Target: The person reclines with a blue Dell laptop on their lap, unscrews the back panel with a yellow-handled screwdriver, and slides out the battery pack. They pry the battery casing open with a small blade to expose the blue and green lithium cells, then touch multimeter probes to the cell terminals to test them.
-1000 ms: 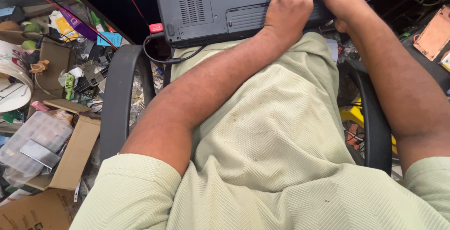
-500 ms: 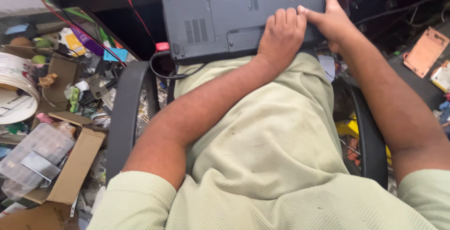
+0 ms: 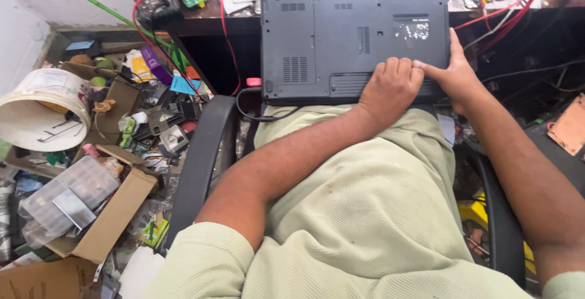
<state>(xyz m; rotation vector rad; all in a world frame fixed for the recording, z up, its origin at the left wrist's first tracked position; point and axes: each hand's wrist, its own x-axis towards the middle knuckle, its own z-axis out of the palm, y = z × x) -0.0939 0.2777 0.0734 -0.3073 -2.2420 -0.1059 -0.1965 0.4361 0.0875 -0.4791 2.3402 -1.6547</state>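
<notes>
We find a dark laptop (image 3: 353, 37) lying bottom-up in the upper centre of the frame, its near edge resting against our lap and its far edge on the cluttered workbench (image 3: 207, 22). Our left hand (image 3: 390, 89) sits curled over the near edge of the underside, fingers bent and pressing on the panel just right of centre. Our right hand (image 3: 454, 73) lies flatter at the right side of the casing, thumb reaching in to touch the left hand's knuckles — both hands bear on the machine, and neither holds a tool.

In our judgement, the step in hand is working at the long panel along the near edge. It is best done with even thumb pressure and the casing kept steady on the lap, so that it does not slide off toward the black cable (image 3: 256, 113) at its lower left corner.

Against the earlier frame, the laptop now shows almost whole — it was cut off at the top edge before. The hands have closed together and sit lower in the frame. The white bucket (image 3: 42, 107) and cardboard box (image 3: 116, 214) at the left are unchanged.
</notes>
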